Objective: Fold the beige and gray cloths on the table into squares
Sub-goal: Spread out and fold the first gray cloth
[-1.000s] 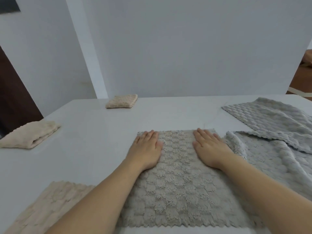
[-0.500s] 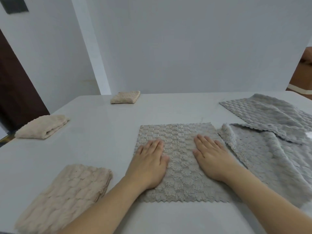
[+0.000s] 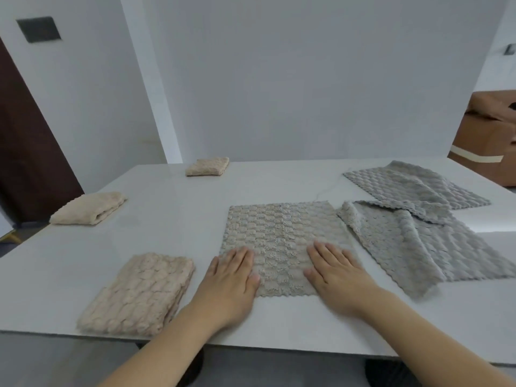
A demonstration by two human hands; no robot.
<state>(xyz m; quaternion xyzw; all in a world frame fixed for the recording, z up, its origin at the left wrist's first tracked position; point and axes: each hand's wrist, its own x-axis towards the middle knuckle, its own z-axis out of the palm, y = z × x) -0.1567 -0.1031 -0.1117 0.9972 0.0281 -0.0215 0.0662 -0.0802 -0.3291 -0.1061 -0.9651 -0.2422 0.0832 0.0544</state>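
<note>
White tabletop [image 3: 173,219] w/ plain grey wall behind, flat greyish-beige textured square cloth [image 3: 279,236] at centre near front edge, left hand [image 3: 229,283] palm-down on its near-left corner, right hand [image 3: 337,277] palm-down on near-right part, both forearms reaching fwd, fingers straight, gripping nothing.

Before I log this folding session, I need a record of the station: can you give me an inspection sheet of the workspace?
Surface: white table, bare between cloths.
Job's things: flat cloth spread unfolded in the middle; three folded beige cloths to the left; two gray cloths lying loose and overlapping on the right.
Clutter: nothing seen.
Hands: left hand and right hand lie flat on the spread cloth's near corners, fingers straight.
Cables: nothing seen.
Surroundings: white walls, dark door left, brown furniture right.
</note>
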